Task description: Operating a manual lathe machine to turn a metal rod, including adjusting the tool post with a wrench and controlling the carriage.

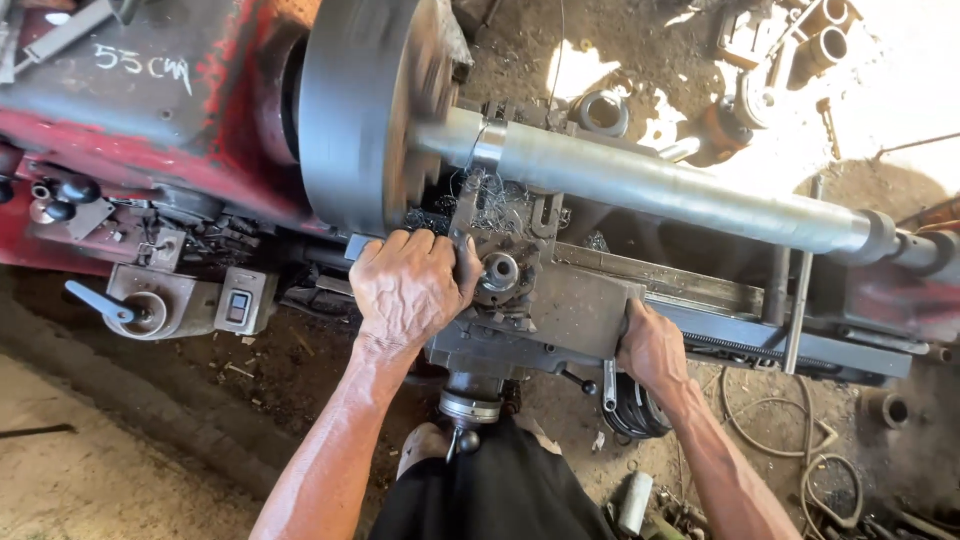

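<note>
A red lathe (150,110) filled the view from above. Its chuck (360,110) blurred with spin, gripping 1 long steel shaft (660,185) that ran right toward the tailstock (900,240). Below sat the carriage (580,310). The left hand (410,285) lay curled over the tool post (497,270), fingers pressed around it. The right hand (650,345) closed on the handwheel (630,405) at the carriage's front. A good cut likely called for slow, even feed and knuckles kept off the chuck. Swarf (490,200) tangled beside the tool; hose (800,450) and scrap littered the dirt floor.
</note>
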